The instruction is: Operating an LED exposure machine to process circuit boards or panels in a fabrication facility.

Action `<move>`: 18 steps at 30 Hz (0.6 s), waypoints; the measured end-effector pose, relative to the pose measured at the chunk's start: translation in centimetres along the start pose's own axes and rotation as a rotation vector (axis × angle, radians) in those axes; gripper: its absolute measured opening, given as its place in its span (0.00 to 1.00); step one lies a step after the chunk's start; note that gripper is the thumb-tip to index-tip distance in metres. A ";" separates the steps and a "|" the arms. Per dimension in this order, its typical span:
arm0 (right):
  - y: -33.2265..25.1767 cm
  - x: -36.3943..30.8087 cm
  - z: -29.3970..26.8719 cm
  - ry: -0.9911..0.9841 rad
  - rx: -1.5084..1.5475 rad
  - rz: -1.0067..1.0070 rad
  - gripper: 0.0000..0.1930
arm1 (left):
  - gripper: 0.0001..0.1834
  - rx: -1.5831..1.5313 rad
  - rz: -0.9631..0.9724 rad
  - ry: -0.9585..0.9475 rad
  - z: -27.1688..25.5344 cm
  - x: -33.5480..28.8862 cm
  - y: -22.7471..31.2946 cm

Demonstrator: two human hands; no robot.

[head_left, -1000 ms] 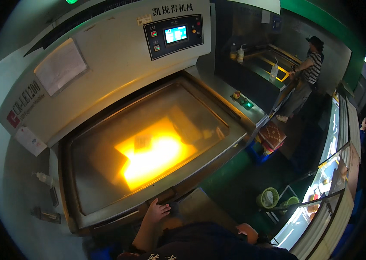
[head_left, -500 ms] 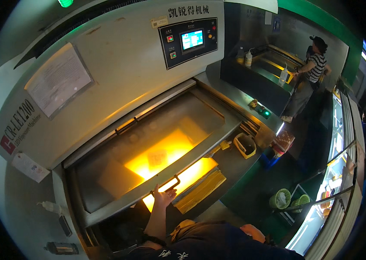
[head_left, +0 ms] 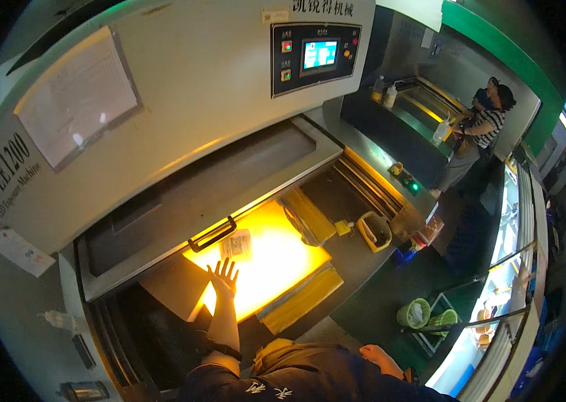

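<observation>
My left hand (head_left: 224, 276) is open, fingers spread, above a brightly glowing yellow panel (head_left: 276, 251). Just beyond its fingertips lies a small printed sheet (head_left: 236, 245) on that panel. The black handle (head_left: 212, 234) sits on the near edge of a wide metal-rimmed frame (head_left: 155, 251), a short way past my hand and apart from it. To the left of the glow is a flat brownish plate (head_left: 179, 287). My right hand (head_left: 382, 362) hangs low beside my body; its fingers are mostly hidden, so I cannot tell whether it holds anything.
Yellow strips (head_left: 301, 303) border the panel. A yellow-rimmed container (head_left: 374, 232) stands to the right. The machine's control screen (head_left: 319, 54) is above. Green baskets (head_left: 414, 313) stand on the floor at right. Two people (head_left: 490, 120) are at another machine, far right.
The frame has slid away from me toward the machine, baring more of the glowing panel. My left hand has let go of the handle and spread open. My view has shifted.
</observation>
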State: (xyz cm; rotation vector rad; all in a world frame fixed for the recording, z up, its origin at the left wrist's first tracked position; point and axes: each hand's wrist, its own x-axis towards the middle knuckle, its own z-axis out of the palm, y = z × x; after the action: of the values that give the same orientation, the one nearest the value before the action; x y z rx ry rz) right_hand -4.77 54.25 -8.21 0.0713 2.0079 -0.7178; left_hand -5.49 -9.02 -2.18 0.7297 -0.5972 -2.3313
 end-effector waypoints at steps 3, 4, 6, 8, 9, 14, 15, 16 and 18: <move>1.9 -2.0 -1.7 0.011 -0.051 0.036 0.21 | 0.50 -0.125 0.029 0.028 -0.1 -3.4 -1.9; 3.0 -2.3 -2.2 0.009 -0.040 0.057 0.21 | 0.50 -0.122 0.026 0.027 -0.5 -4.1 -2.6; 4.3 -2.5 -3.9 0.004 -0.057 0.097 0.21 | 0.54 -0.279 0.043 0.066 -1.2 -5.9 -4.2; 5.6 -3.0 -4.8 0.048 -0.072 0.151 0.22 | 0.54 -0.314 0.061 0.124 -1.3 -7.7 -5.5; 6.4 -3.2 -5.4 0.047 -0.061 0.148 0.22 | 0.54 -0.357 0.083 0.188 -1.2 -8.7 -6.1; 12.4 -3.2 -7.3 0.016 -0.151 -0.012 0.21 | 0.43 -0.395 0.131 0.168 1.7 -14.3 -9.5; 13.4 -2.9 -7.8 0.011 -0.169 -0.041 0.21 | 0.43 -0.325 0.173 0.057 0.5 -15.3 -10.4; 13.7 -2.8 -8.6 0.007 -0.165 -0.049 0.21 | 0.43 -0.375 0.192 0.133 0.9 -16.8 -11.2; 13.9 -2.1 -10.0 -0.112 -0.414 -0.121 0.21 | 0.46 -0.408 0.229 0.191 0.4 -20.0 -12.1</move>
State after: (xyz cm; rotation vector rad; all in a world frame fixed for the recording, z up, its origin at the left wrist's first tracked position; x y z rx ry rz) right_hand -6.77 71.38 -9.23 -0.3294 2.0249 -0.3587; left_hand 2.37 13.04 -1.86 0.6423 -0.1046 -2.0503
